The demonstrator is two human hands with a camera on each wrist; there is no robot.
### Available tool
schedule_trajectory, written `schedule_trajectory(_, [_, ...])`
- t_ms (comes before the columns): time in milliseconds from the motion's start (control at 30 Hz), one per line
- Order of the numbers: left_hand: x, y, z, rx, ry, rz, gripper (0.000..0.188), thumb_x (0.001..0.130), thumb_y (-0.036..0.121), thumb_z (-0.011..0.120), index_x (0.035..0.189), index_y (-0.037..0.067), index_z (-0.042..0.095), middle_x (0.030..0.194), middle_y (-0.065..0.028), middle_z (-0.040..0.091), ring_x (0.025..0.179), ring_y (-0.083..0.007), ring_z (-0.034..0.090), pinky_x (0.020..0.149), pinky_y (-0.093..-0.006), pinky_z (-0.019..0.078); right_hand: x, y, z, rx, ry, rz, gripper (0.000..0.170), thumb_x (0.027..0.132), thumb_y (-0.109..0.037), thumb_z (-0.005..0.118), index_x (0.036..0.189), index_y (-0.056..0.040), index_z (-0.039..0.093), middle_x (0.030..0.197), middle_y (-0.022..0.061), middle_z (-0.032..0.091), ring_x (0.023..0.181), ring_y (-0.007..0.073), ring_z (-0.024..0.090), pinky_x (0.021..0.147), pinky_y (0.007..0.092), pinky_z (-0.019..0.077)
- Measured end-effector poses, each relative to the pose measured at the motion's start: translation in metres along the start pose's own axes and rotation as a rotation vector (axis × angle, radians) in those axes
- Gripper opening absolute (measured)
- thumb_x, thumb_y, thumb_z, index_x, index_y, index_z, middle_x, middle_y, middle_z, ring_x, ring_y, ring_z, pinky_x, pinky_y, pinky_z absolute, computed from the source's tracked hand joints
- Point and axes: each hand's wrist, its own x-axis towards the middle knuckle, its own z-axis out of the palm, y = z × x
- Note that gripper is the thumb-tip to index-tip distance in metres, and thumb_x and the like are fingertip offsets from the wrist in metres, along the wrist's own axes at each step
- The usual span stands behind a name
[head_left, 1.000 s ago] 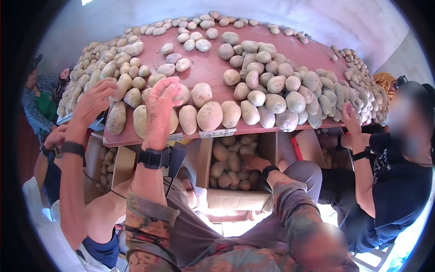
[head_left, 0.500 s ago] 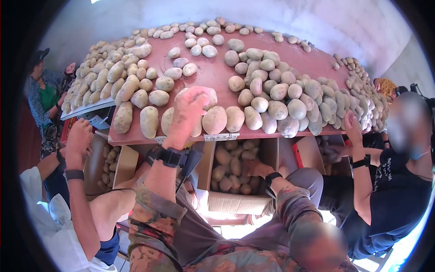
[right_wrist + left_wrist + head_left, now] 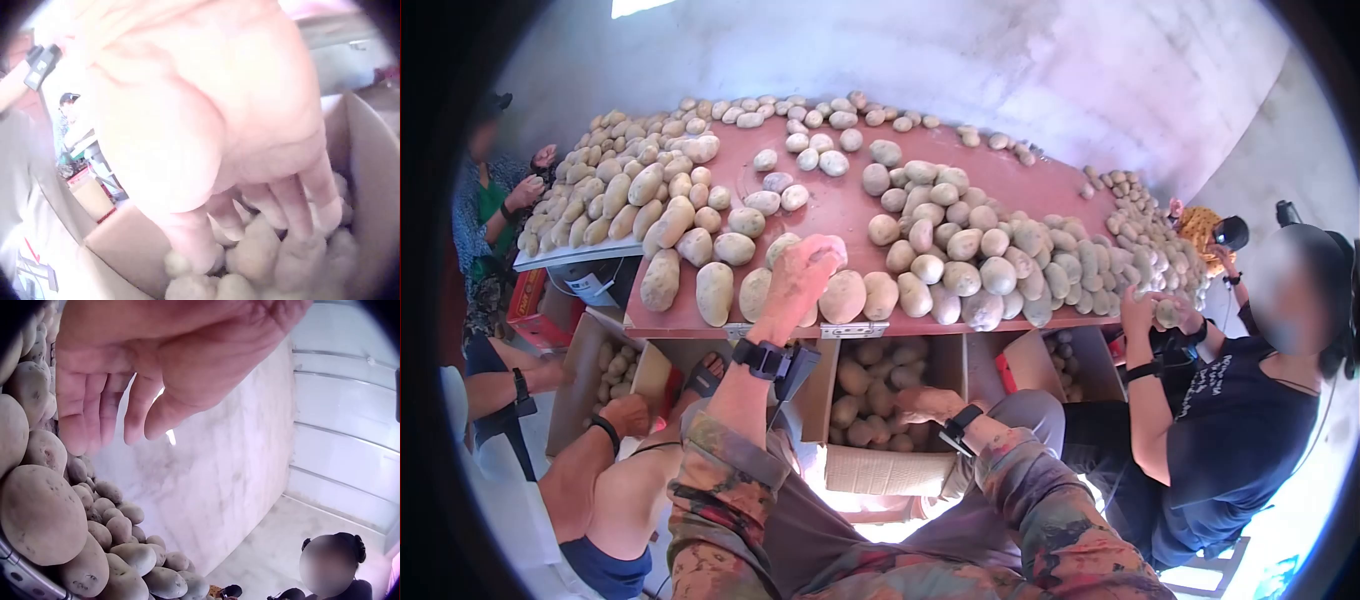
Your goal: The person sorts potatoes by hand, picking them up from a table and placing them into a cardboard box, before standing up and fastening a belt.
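L hand (image 3: 802,268) abv potatoes (image 3: 998,276), R (image 3: 930,404) in 1 box (image 3: 885,470).

In the left wrist view, the left hand (image 3: 169,356) is cut off by the top edge and a potato (image 3: 11,434) by the left. In the right wrist view, potatoes in the box (image 3: 256,250) are partly hidden by the right hand (image 3: 212,125). Lettering (image 3: 1215,375) on the dark shirt (image 3: 1255,440) is left unreadable.

The person wears camouflage-patterned sleeves (image 3: 722,495), black wristbands (image 3: 762,358) and greyish trousers (image 3: 828,528).
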Motion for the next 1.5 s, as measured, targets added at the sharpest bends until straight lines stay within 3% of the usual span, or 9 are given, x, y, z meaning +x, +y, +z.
schedule_trajectory(67, [-0.003,0.001,0.000,0.023,0.010,0.057,0.024,0.084,0.019,0.059,0.098,0.002,0.069,0.082,-0.0109,0.069,0.074,-0.0181,0.065,0.066,-0.0308,0.0503,-0.010,0.008,-0.007,-0.142,0.073,-0.155,0.025,0.083,-0.023,0.057,0.100,-0.0065,0.063,0.092,0.0151,0.066,0.081,0.0301,0.064,0.068,0.0401,0.0507])
schedule_trajectory(167, [-0.004,0.005,-0.003,0.076,0.008,0.122,0.023,0.084,0.019,0.059,0.096,0.002,0.069,0.083,-0.0135,0.069,0.076,-0.0220,0.066,0.070,-0.0329,0.0501,-0.056,-0.050,-0.078,0.029,0.129,-0.201,0.038,0.087,-0.030,0.059,0.119,-0.0082,0.056,0.091,0.0138,0.067,0.088,0.0355,0.065,0.070,0.0411,0.0524])
schedule_trajectory(233, [-0.008,0.001,-0.006,0.104,-0.015,0.136,0.023,0.084,0.019,0.059,0.094,0.001,0.069,0.084,-0.0147,0.070,0.077,-0.0245,0.066,0.071,-0.0341,0.0499,-0.060,-0.057,-0.083,0.325,0.145,-0.087,0.014,0.087,-0.019,0.052,0.090,-0.0062,0.058,0.079,0.0107,0.058,0.067,0.0270,0.053,0.059,0.0380,0.0444])
schedule_trajectory(333, [-0.016,-0.014,0.005,0.242,0.083,0.303,0.023,0.085,0.020,0.058,0.094,0.001,0.068,0.083,-0.0148,0.069,0.078,-0.0285,0.066,0.072,-0.0363,0.0502,-0.083,-0.062,-0.093,0.120,0.214,-0.256,0.032,0.089,-0.025,0.059,0.113,-0.0051,0.057,0.090,0.0178,0.064,0.082,0.0341,0.062,0.071,0.0431,0.0491])
schedule_trajectory(533, [-0.103,-0.024,0.054,0.240,0.031,0.245,0.019,0.090,0.019,0.057,0.098,0.004,0.066,0.082,-0.0158,0.065,0.072,-0.0303,0.064,0.066,-0.0395,0.0500,-0.089,-0.040,-0.080,0.289,0.260,-0.373,0.043,0.087,-0.029,0.062,0.122,-0.0042,0.056,0.098,0.0195,0.066,0.094,0.0375,0.064,0.079,0.0437,0.0504])
schedule_trajectory(633, [-0.152,-0.036,0.079,0.215,-0.026,0.075,0.018,0.088,0.014,0.061,0.100,0.002,0.067,0.082,-0.0074,0.066,0.074,-0.0124,0.061,0.068,-0.0272,0.0494,-0.095,-0.042,-0.089,0.252,0.230,-0.266,0.042,0.086,-0.028,0.063,0.121,-0.0059,0.058,0.098,0.0186,0.067,0.095,0.0374,0.064,0.081,0.0437,0.0501])
schedule_trajectory(733, [-0.192,-0.049,0.093,0.225,-0.068,-0.017,0.020,0.088,0.018,0.062,0.100,0.002,0.067,0.081,-0.0074,0.066,0.072,-0.0133,0.061,0.068,-0.0273,0.0495,-0.108,-0.046,-0.109,0.182,0.366,-0.247,0.042,0.084,-0.026,0.065,0.120,-0.0059,0.059,0.099,0.0195,0.066,0.097,0.0375,0.063,0.084,0.0441,0.0496])
schedule_trajectory(867, [-0.231,-0.058,0.115,0.365,-0.172,-0.160,0.022,0.088,0.021,0.056,0.099,0.007,0.068,0.088,-0.0182,0.068,0.077,-0.0316,0.067,0.069,-0.0405,0.0521,-0.112,-0.048,-0.124,0.259,0.488,-0.267,0.044,0.084,-0.023,0.066,0.123,-0.0043,0.057,0.106,0.0219,0.066,0.102,0.0384,0.062,0.089,0.0455,0.0489])
schedule_trajectory(1500, [-0.223,-0.070,0.130,0.426,-0.257,-0.140,0.018,0.088,0.016,0.059,0.100,0.005,0.067,0.086,-0.0164,0.067,0.076,-0.0295,0.066,0.068,-0.0389,0.0511,-0.111,-0.055,-0.139,0.293,0.546,-0.289,0.024,0.080,-0.016,0.063,0.100,-0.0027,0.060,0.092,0.0195,0.066,0.093,0.0382,0.064,0.081,0.0467,0.0517])
